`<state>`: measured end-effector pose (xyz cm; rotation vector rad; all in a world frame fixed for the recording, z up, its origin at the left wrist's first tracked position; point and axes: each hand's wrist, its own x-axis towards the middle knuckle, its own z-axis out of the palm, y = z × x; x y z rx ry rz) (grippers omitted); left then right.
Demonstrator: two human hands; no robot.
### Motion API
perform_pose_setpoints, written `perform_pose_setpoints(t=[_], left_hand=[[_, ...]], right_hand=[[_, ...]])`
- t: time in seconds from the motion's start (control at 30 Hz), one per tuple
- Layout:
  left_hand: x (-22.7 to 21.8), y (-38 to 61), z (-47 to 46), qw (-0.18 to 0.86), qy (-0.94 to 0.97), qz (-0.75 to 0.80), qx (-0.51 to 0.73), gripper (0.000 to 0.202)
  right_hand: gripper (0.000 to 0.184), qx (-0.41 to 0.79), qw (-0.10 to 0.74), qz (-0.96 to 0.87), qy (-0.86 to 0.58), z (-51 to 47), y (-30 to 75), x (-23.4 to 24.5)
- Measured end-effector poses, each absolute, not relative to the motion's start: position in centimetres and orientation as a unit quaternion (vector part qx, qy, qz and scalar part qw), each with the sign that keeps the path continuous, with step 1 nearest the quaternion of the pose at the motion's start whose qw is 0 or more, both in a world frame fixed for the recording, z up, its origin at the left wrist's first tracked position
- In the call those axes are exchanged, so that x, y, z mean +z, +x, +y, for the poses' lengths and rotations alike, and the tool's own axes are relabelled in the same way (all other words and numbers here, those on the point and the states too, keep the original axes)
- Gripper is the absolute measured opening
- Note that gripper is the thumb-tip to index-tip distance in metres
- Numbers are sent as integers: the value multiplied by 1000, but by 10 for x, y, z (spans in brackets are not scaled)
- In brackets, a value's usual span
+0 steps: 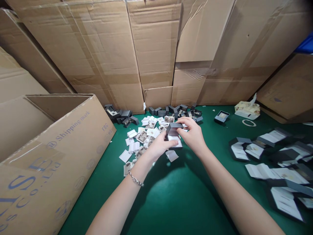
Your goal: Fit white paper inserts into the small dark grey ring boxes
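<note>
Between my two hands is a small dark grey jewelry box (pixel 174 125), its lid raised and its white lining (pixel 176 142) showing. My left hand (pixel 161 145) grips its left side, the thumb lying across the white lining. At the upper right, my right hand (pixel 192 132) has fingers and thumb closed on the lid. A loose white card (pixel 172 155) lies on the table just below the box. Left of the hands spreads a pile of white inserts and cards (pixel 133 147).
Dark boxes (pixel 161 112) line the back of the green table (pixel 171 202). Several open boxes (pixel 281 176) fill the right side. A large carton (pixel 73 147) stands at left. A tissue pack (pixel 247 110), a tape ring (pixel 248 123) and one open box (pixel 221 117) sit back right.
</note>
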<state>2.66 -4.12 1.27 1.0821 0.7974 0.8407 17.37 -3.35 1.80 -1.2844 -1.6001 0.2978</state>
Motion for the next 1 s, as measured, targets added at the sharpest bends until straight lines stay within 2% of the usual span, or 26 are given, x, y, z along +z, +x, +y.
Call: perform_pose_setpoints(t=[0.17,0.4,0.53,0.63,0.7,0.8,0.87,1.0], left_hand=[[10,28,-37,709,428,385,406,24],[6,31,-32,691,396,392,461,28],[6,29,-32,694,365,430,448,12],[6,26,-31,683,387,446,431,14],[6,23,-28,645,440,454,430,20],[4,18,-24,508,526,496,468,30],[3,15,-23,428,564,516,482,25],[3,13,-27,356,616,511,483,18]], right_hand=[[28,157,497,-677,-519,-35,174,23],[43,262,471,-664,-519,-39,166,25],[39,274,438,-644,-564,-40,164,27],[30,281,422,-637,-581,-40,165,29],[29,287,419,-635,-583,-41,166,29],[30,291,404,-643,-582,-42,165,29],[28,275,385,-661,-582,-44,162,30],[19,186,335,-709,-592,-49,155,31]])
